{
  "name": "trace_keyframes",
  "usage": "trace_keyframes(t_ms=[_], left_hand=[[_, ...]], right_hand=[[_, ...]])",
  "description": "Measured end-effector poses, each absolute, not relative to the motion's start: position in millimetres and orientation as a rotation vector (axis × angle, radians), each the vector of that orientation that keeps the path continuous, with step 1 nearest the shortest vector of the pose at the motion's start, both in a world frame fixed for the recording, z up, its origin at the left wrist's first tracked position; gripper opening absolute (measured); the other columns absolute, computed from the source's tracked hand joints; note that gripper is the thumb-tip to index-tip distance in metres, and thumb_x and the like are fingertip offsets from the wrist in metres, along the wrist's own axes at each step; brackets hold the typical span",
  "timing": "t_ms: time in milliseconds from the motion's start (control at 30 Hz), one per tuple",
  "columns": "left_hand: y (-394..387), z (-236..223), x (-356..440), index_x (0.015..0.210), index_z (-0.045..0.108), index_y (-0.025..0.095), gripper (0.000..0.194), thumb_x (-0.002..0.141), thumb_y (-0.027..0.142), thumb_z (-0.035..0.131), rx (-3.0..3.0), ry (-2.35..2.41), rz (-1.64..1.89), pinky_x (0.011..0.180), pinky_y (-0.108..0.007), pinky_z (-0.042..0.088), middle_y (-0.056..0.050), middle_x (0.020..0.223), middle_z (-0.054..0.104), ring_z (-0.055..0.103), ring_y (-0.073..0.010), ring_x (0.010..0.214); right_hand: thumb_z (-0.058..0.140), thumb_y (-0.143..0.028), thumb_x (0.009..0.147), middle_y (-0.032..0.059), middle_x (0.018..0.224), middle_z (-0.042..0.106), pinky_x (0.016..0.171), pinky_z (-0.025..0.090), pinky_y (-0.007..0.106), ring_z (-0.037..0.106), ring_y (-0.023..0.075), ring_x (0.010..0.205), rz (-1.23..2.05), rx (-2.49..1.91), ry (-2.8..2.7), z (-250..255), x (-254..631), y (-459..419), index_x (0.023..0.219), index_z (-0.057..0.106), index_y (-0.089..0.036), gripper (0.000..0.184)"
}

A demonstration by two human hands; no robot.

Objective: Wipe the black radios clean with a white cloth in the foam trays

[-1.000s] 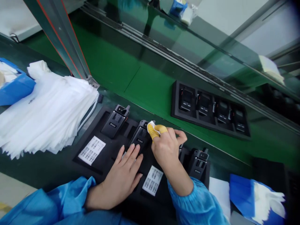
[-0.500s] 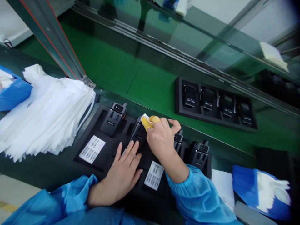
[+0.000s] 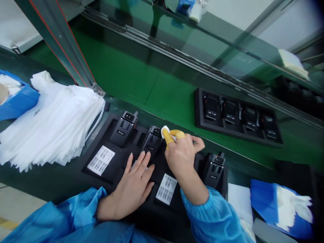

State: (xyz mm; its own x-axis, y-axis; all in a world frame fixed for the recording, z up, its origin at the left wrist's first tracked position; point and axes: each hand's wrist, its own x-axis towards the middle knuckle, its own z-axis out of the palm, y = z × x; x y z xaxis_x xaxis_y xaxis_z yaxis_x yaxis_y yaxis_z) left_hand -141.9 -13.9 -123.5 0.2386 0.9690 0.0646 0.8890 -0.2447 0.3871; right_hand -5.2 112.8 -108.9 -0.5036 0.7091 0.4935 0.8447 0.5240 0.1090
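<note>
A black foam tray (image 3: 108, 170) in front of me holds several black handheld devices and white barcode labels (image 3: 100, 160). My left hand (image 3: 133, 184) lies flat with fingers stretched out, its fingertips on the lower end of the second device (image 3: 151, 144). My right hand (image 3: 181, 156), with yellow finger cots on two fingers, pinches a small white wipe (image 3: 166, 130) at that device's top right corner. Another device (image 3: 124, 127) sits in the slot to the left, and one (image 3: 214, 166) stands to the right of my right hand.
A pile of white bags (image 3: 48, 121) lies at the left beside a blue bin (image 3: 17, 99). A second black tray (image 3: 238, 116) with several devices sits on the green conveyor belt (image 3: 141, 74). A blue box with white cloths (image 3: 280, 206) is at the lower right. A metal post (image 3: 63, 44) rises at upper left.
My right hand with the wipe has shifted slightly along the top of the second device. The far tray has drifted to the right on the belt. My left hand has stayed put.
</note>
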Motion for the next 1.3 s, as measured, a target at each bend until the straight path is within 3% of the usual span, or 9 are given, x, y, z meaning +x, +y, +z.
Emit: trace_keyframes(t_ms=[133, 400, 567, 700, 1000, 1300], left_hand=[[-14, -124, -142, 0.122, 0.055, 0.014, 0.037, 0.089, 0.029, 0.048, 2.255, 1.741, 0.440, 0.107, -0.059, 0.026, -0.017, 0.144, 0.039, 0.033, -0.0317, 0.135], [-14, -125, -142, 0.122, 0.055, 0.013, 0.037, 0.089, 0.028, 0.047, 2.271, 1.739, 0.455, 0.108, -0.058, 0.024, -0.017, 0.144, 0.038, 0.033, -0.0326, 0.135], [-17, -123, -140, 0.119, 0.057, 0.012, 0.035, 0.091, 0.028, 0.044, 2.257, 1.727, 0.548, 0.109, -0.059, 0.023, -0.017, 0.142, 0.042, 0.033, -0.0319, 0.135], [-20, -121, -138, 0.116, 0.059, 0.011, 0.034, 0.092, 0.027, 0.042, 2.254, 1.720, 0.580, 0.110, -0.058, 0.021, -0.017, 0.138, 0.048, 0.038, -0.0303, 0.133], [-22, -129, -134, 0.118, 0.058, 0.011, 0.035, 0.091, 0.029, 0.044, 2.249, 1.741, 0.594, 0.113, -0.056, 0.016, -0.016, 0.139, 0.047, 0.037, -0.0298, 0.133], [-21, -127, -134, 0.122, 0.055, 0.009, 0.037, 0.091, 0.026, 0.043, 2.306, 1.737, 0.554, 0.109, -0.058, 0.024, -0.017, 0.132, 0.054, 0.042, -0.0317, 0.130]], right_hand=[[0.049, -0.006, 0.078, 0.0052, 0.094, 0.063, 0.089, 0.019, 0.043, 0.045, 0.0179, 0.084, -0.479, -1.179, -2.462, -113, -27, 115, 0.085, 0.067, -0.020, 0.024], [0.047, -0.003, 0.076, 0.0023, 0.073, 0.058, 0.088, 0.020, 0.041, 0.042, 0.0154, 0.076, -0.609, -1.246, -2.420, -118, -6, 105, 0.057, 0.058, -0.018, 0.027], [0.049, -0.003, 0.075, 0.0058, 0.087, 0.063, 0.087, 0.024, 0.040, 0.045, 0.0165, 0.080, -0.528, -1.290, -2.366, -116, 11, 85, 0.065, 0.063, -0.018, 0.023], [0.051, -0.006, 0.079, 0.0031, 0.094, 0.066, 0.089, 0.024, 0.040, 0.048, 0.0155, 0.085, -0.361, -1.083, -2.488, -120, -1, 71, 0.074, 0.066, -0.021, 0.021], [0.051, -0.005, 0.076, 0.0024, 0.089, 0.064, 0.091, 0.019, 0.041, 0.048, 0.0157, 0.088, -0.349, -1.050, -2.574, -126, -3, 66, 0.068, 0.064, -0.020, 0.022], [0.054, -0.012, 0.081, 0.0014, 0.084, 0.062, 0.089, 0.017, 0.040, 0.045, 0.0158, 0.086, -0.334, -0.995, -2.554, -123, -28, 70, 0.076, 0.066, -0.022, 0.017]])
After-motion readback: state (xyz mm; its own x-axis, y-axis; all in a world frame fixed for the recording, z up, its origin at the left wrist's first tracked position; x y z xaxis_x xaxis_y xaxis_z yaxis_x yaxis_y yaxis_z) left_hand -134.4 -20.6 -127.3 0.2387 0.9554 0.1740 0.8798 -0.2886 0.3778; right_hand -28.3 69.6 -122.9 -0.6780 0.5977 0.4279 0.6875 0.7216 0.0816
